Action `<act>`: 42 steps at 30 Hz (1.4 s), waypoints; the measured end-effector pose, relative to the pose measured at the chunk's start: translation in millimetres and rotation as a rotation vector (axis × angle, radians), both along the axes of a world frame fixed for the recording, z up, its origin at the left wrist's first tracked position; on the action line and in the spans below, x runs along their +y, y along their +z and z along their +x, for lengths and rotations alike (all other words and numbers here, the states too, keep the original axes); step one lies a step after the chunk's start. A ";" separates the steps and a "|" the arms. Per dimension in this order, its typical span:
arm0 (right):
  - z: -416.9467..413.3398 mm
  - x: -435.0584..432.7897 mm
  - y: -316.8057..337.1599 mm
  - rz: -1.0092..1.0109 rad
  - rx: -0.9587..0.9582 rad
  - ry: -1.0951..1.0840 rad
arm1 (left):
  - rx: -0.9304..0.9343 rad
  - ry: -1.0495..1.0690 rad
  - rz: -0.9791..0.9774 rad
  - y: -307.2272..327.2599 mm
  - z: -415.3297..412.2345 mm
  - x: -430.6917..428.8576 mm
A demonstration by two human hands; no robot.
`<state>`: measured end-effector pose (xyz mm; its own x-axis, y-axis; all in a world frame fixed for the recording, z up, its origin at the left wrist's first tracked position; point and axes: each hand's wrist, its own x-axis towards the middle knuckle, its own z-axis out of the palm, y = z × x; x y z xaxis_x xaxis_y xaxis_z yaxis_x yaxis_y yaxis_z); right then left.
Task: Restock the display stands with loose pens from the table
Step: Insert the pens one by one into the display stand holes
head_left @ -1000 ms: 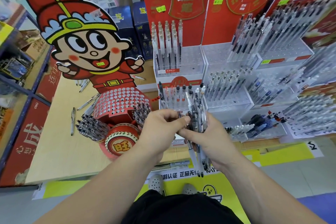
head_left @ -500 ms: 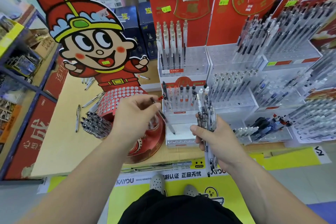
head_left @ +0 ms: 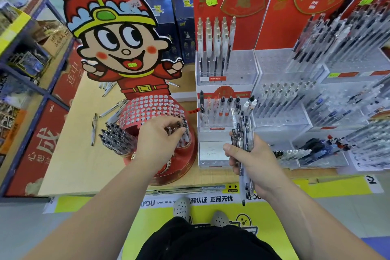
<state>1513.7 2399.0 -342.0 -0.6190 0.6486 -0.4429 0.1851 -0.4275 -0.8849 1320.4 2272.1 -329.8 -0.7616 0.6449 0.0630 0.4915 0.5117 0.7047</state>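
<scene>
At frame centre, the left hand pinches a pen at the red stand; the right hand clasps a bundle; many holes gape; loose pens lie on the table, mid-left; plenty remains, I'd judge.

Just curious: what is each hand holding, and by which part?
The right hand grips a bundle of pens around their middles. The left hand pinches one pen near its top, at the red stand.

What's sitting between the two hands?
In the head view, the empty bottom tier of a clear pen stand lies between the left hand and the right hand, next to the red round stand.
</scene>
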 end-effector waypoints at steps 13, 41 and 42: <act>2.5 -3.3 0.6 -0.006 -0.008 -0.004 | 0.205 -0.075 -0.116 -37.4 -8.4 -0.9; 9.4 0.1 59.4 0.106 0.129 0.174 | -0.574 -0.163 0.255 78.2 66.1 49.5; 12.9 3.4 65.9 0.127 0.143 0.173 | -0.590 -0.163 0.291 84.7 70.6 55.3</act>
<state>1526.7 2402.4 -276.1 -0.7762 0.5723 -0.2645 0.1150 -0.2840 -0.9519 1391.0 2327.4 -245.1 -0.6160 0.7743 -0.1450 0.0371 0.2124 0.9765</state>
